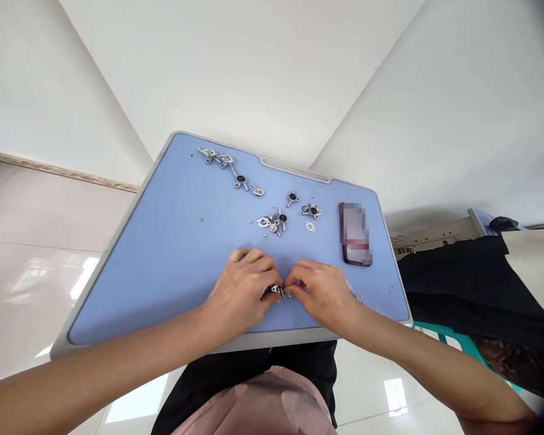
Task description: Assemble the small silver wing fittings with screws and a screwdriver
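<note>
Near the front edge of the blue table, my left hand (245,290) is closed around a small metal fitting (278,290), with the fitting's flange and a thin stem showing past the fingertips. My right hand (321,293) meets it from the right, thumb and forefinger pinched together at the fitting; whatever sits between those fingertips is too small to name. Beyond the hands lies a cluster of similar metal fittings (274,228), some with black round centres. A loose flat oval gasket plate (310,226) rests to the right of that cluster.
Further fittings (240,179) run in a line toward the table's far left corner. A phone (356,235) lies at the right, and a thin silver tool (354,291) is partly behind my right hand. Tiny screws (200,219) are scattered about. White walls stand behind the table (131,290).
</note>
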A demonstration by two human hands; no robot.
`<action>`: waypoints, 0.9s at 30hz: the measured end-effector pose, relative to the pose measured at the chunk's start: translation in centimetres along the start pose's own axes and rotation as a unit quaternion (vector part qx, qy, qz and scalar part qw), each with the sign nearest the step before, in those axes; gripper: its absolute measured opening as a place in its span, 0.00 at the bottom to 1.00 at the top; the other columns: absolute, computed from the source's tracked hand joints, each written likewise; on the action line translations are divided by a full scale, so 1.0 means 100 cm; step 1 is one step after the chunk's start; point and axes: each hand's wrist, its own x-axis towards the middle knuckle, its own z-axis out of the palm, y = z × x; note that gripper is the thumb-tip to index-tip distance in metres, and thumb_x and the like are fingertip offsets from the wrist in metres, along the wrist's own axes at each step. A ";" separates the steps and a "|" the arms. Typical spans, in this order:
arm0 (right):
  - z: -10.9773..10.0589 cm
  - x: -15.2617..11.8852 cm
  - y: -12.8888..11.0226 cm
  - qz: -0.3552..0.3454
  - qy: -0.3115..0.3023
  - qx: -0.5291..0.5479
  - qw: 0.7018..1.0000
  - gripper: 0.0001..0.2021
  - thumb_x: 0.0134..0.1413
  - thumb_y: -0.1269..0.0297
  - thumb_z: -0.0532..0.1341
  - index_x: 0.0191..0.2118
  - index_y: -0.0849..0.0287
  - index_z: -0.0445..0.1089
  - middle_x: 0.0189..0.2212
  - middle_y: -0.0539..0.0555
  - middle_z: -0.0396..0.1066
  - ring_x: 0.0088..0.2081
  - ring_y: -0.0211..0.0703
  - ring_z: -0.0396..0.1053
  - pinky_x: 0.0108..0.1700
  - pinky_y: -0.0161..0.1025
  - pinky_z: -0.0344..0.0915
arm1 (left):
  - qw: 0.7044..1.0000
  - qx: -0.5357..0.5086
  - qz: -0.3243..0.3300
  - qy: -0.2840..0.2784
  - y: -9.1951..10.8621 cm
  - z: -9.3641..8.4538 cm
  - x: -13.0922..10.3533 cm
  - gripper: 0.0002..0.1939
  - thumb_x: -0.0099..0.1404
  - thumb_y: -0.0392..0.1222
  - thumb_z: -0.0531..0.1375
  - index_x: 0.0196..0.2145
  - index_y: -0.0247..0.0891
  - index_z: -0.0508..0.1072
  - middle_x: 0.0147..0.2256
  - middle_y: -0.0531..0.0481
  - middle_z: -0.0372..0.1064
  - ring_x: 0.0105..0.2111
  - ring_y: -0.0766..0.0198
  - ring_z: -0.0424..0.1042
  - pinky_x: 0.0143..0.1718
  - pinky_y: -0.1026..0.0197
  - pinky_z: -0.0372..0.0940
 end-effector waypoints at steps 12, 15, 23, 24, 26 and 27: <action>0.012 -0.014 0.033 -0.101 0.078 0.159 0.979 0.07 0.59 0.71 0.62 0.39 0.52 0.77 0.37 0.49 0.75 0.35 0.36 0.70 0.38 0.34 0.62 | 1.000 -0.009 -0.006 -0.004 0.000 0.000 0.000 0.05 0.61 0.34 0.64 0.35 0.42 0.79 0.33 0.53 0.73 0.40 0.58 0.66 0.46 0.51 0.56; 0.021 -0.017 0.032 -0.133 0.131 0.118 0.975 0.07 0.61 0.69 0.61 0.39 0.53 0.77 0.37 0.50 0.75 0.38 0.38 0.70 0.40 0.35 0.63 | 1.000 -0.008 -0.004 0.001 0.000 0.001 0.000 0.05 0.62 0.35 0.63 0.35 0.42 0.79 0.33 0.53 0.73 0.40 0.58 0.66 0.46 0.51 0.55; 0.030 -0.013 0.022 -0.113 0.154 0.072 0.979 0.06 0.61 0.68 0.61 0.36 0.54 0.76 0.35 0.50 0.76 0.38 0.39 0.69 0.38 0.35 0.61 | 1.000 -0.001 0.004 0.009 -0.001 0.002 0.000 0.05 0.62 0.34 0.63 0.34 0.42 0.78 0.32 0.52 0.73 0.40 0.58 0.66 0.46 0.51 0.56; 0.029 -0.013 0.021 -0.108 0.147 0.075 0.980 0.06 0.61 0.69 0.61 0.36 0.54 0.76 0.35 0.50 0.76 0.39 0.39 0.69 0.38 0.35 0.61 | 1.000 -0.002 0.004 0.008 -0.001 0.002 0.000 0.05 0.62 0.34 0.63 0.34 0.41 0.78 0.32 0.52 0.73 0.39 0.58 0.66 0.46 0.51 0.56; 0.026 -0.011 0.020 -0.099 0.132 0.092 0.982 0.07 0.61 0.71 0.60 0.35 0.55 0.75 0.35 0.49 0.76 0.39 0.39 0.69 0.38 0.35 0.60 | 1.000 -0.004 0.003 0.008 0.000 0.001 0.000 0.05 0.62 0.34 0.63 0.34 0.41 0.78 0.32 0.52 0.73 0.39 0.59 0.66 0.46 0.52 0.56; 0.025 -0.011 0.020 -0.092 0.122 0.103 0.983 0.07 0.61 0.72 0.60 0.35 0.55 0.75 0.34 0.49 0.75 0.38 0.39 0.69 0.39 0.35 0.60 | 1.000 -0.006 0.003 0.009 0.000 0.001 0.000 0.05 0.62 0.34 0.64 0.34 0.42 0.78 0.32 0.52 0.73 0.39 0.59 0.66 0.45 0.52 0.56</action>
